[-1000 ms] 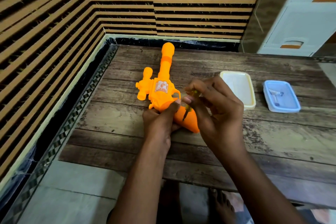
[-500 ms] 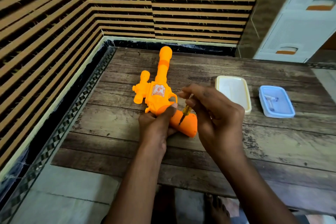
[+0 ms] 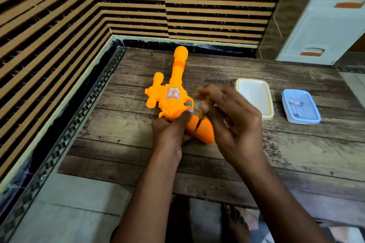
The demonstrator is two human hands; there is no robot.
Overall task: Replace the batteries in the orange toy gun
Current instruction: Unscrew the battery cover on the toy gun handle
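- The orange toy gun (image 3: 173,96) is smooth moulded plastic, lying flat on a worn, weathered plank table (image 3: 296,156); its round-tipped barrel points away from the person and a pale sticker sits on its body.
- The left hand (image 3: 171,130) is wrapped round the gun where body meets handle, thumb pressed on top, pinning it to the wood.
- The right hand (image 3: 235,116) pinches a small screwdriver (image 3: 202,113) with a yellowish handle and thin dark shaft; the fingers are blurred.
- The shaft tip rests on the tapered orange handle, which sticks out just right of the left hand's grip.
- Beyond the right hand sits a cream rectangular plastic lid (image 3: 254,98) with rounded corners; farther right, a pale blue plastic tub (image 3: 300,108) holds small items too unclear to name.
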